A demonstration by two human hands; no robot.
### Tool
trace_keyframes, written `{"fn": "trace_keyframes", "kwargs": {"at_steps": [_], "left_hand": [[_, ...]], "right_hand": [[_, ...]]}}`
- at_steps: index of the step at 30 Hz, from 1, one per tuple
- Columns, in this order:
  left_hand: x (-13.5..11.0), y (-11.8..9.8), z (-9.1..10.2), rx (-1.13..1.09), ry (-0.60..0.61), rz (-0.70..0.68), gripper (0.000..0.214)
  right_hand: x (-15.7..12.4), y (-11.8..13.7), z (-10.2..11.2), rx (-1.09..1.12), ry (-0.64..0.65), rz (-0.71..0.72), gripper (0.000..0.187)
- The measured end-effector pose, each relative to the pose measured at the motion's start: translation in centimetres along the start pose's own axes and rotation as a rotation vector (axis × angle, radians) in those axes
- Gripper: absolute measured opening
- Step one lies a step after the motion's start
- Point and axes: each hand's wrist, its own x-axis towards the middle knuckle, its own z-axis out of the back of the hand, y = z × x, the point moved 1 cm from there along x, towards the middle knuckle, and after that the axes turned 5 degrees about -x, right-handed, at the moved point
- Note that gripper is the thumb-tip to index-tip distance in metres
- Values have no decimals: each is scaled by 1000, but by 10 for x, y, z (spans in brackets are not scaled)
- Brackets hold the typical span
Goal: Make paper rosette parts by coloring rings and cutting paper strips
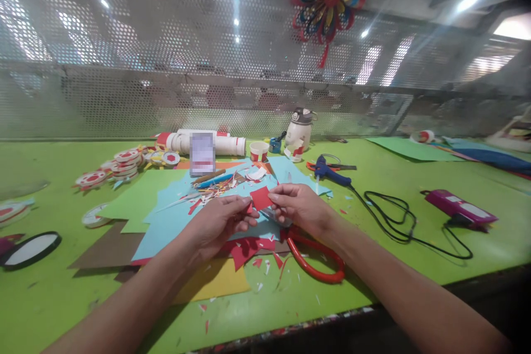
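Note:
A small red paper square (261, 198) is held up over the sheets between my two hands. My left hand (224, 213) pinches at its left side, where a smaller bit of red shows by the fingertips. The thumb and fingers of my right hand (301, 206) close on its right edge. Just below my right hand are red-handled scissors (317, 274), their blades partly hidden; whether that hand also touches them I cannot tell. Light blue paper sheets (166, 240) lie underneath, with red paper scraps (244, 251) near the front.
A blue glue gun (332, 172) and its black cord lead to a purple power strip (460, 207) at right. Paper rolls (232, 145), a paper cup (259, 151) and a bottle (299, 130) stand behind. Round red-and-white pieces (124, 163) are stacked at left.

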Motion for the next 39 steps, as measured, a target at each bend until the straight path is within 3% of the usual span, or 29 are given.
{"fn": "trace_keyframes", "kwargs": {"at_steps": [15,39], "left_hand": [[0,1,-4,142,-11,-67,15],[-1,1,-4,94,28,-78,15]], "right_hand": [[2,-2,1,32,-1,-1,25],[0,0,-1,18,-2,-14,28]]}}
